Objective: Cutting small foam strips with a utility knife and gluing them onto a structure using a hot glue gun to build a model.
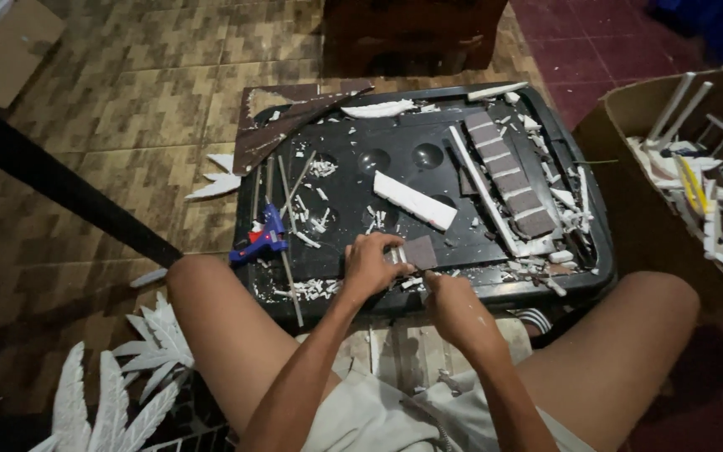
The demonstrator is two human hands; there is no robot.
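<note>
My left hand (370,266) grips a small square foam piece (417,251) with a brown top face and white edge, held over the near rim of a black tray (361,305). My right hand (453,303) is just below and to the right of the piece, fingers closed on a thin tool whose tip touches the piece's lower edge; the tool is mostly hidden. A model staircase with brown and white steps (508,174) lies on the tray's right side. A long white foam block (414,201) lies in the tray's middle.
A blue glue gun (263,238) and thin sticks (284,209) lie on the tray's left. White foam scraps litter the tray. A cardboard box (621,125) of foam offcuts stands at right. White foam leaf shapes (119,385) lie on the tiled floor, lower left.
</note>
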